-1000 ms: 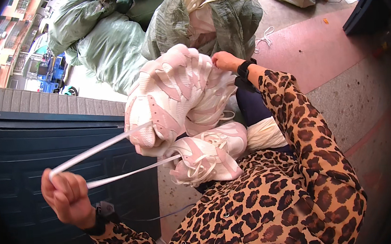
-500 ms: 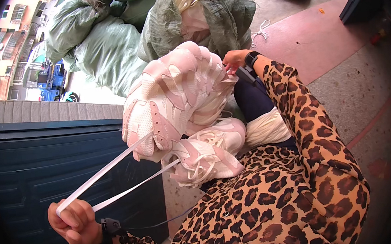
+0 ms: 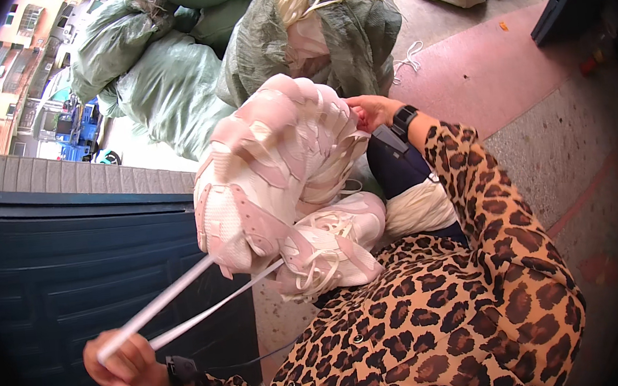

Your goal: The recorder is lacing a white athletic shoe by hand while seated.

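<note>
A curved row of pink-and-white shoe uppers (image 3: 257, 153), nested one against another, fills the middle of the view. More loosely laced uppers (image 3: 329, 247) rest nearer to me on my lap. At the lower left, the closed fingers of my left hand (image 3: 126, 367) grip a flat white shoelace (image 3: 177, 293). Its two strands run taut from my fist to the uppers; one is blurred. My right hand (image 3: 376, 112) is at the row's far right end, fingers pinched on the edge of an upper, fingertips partly hidden.
A bundle of cream laces (image 3: 422, 206) lies by my right forearm. Beyond the uppers stands an open grey-green sack (image 3: 365, 39), with full green sacks (image 3: 172, 87) to its left. A dark blue panel (image 3: 93, 266) fills the left side. A white cord (image 3: 408, 60) lies on the floor.
My left hand has shifted slightly down and right, still holding the lace. The row of uppers has sunk a little, and my right hand has moved slightly lower and turned at its end.
</note>
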### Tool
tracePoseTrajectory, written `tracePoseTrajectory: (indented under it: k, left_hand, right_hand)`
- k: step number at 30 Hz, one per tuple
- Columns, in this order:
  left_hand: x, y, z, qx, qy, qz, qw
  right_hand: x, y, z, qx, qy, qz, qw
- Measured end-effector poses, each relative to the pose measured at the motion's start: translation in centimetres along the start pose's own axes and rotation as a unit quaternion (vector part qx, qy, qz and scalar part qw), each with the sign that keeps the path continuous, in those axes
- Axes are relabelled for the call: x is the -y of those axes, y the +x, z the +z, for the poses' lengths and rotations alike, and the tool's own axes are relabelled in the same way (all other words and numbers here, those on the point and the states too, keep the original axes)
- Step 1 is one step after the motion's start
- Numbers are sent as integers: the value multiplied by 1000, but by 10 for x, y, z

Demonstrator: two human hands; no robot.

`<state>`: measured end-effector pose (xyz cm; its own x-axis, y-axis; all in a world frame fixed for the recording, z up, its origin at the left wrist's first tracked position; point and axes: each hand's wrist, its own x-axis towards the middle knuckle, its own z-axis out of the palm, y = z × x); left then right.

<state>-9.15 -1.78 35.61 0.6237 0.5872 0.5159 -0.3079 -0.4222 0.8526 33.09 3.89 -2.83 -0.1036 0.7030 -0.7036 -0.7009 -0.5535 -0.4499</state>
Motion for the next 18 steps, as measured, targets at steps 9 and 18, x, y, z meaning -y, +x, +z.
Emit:
tracePoseTrajectory:
  k: [9, 18]
  left_hand:
    - [79, 77, -120, -272, 39, -69, 959]
    - [110, 96, -181, -331, 255, -2, 909]
  right_hand:
    - [77, -70, 107, 153, 13, -264, 952]
    - [131, -98, 194, 87, 8, -490, 867]
